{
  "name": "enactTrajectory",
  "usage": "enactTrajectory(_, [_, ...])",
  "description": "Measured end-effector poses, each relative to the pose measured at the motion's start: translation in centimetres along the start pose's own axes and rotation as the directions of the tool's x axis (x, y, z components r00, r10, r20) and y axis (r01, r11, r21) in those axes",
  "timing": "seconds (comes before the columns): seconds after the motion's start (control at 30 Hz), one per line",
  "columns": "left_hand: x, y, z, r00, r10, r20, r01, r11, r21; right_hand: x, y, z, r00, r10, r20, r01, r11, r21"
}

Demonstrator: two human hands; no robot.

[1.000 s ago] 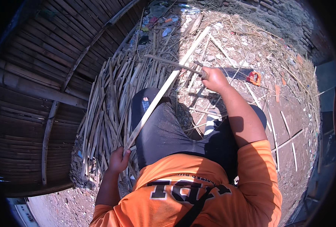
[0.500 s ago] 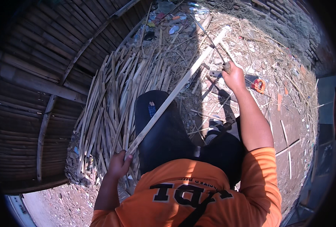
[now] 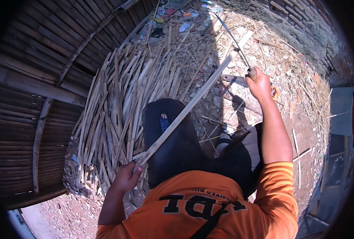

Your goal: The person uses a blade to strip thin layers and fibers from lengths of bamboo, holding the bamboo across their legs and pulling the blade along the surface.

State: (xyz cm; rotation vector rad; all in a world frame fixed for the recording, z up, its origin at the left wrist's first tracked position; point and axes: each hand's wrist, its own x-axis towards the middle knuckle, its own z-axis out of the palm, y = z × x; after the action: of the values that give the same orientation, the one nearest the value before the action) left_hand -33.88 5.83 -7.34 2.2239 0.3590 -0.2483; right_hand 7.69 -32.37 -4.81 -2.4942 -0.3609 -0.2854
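Observation:
A long pale bamboo strip [image 3: 193,104] runs diagonally from near my left thigh to the far upper right, passing over my dark trouser leg. My left hand [image 3: 127,177] is closed around its near end. In my right hand [image 3: 259,84] is a long thin-bladed knife [image 3: 236,43], gripped by its short wooden handle. The dark, slightly curved blade points up and left and crosses the strip near its far end; whether it touches the wood I cannot tell.
Many split bamboo strips [image 3: 109,127] lie heaped at my left beside a slatted bamboo wall [image 3: 21,107]. Beyond my right hand, a saw with an orange handle [image 3: 274,93] rests on the ground. Shavings, rubble and scraps cover the sunlit soil toward a brick wall [image 3: 296,28].
My right hand has moved right and slightly nearer with the knife. The strip's far end has shifted a little to the right, while my left hand keeps its grip.

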Motion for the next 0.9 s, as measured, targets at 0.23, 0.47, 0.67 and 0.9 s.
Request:
enactTrajectory(0.23, [0.5,0.4,-1.0,0.986,-0.071,0.151,0.096,0.981,-0.166,-3.1,-6.5,1.7,0.771,-0.506,0.386,0.583,0.804,-0.112])
enactTrajectory(0.47, [0.3,-1.6,-1.4,0.932,-0.154,0.329,0.284,0.873,-0.396,0.2,-2.2,1.6,0.977,-0.152,0.15,0.153,0.988,0.002])
enactTrajectory(0.67, [0.3,-0.4,-1.6,0.963,-0.125,0.238,0.191,0.941,-0.28,-3.0,-7.4,1.2,0.763,-0.442,0.471,0.529,0.846,-0.062])
enactTrajectory(0.9, [1.1,-1.6,-0.2,0.99,-0.014,0.142,0.039,0.984,-0.174,-0.2,-3.1,-0.7,0.949,-0.188,0.253,0.179,0.982,0.058])
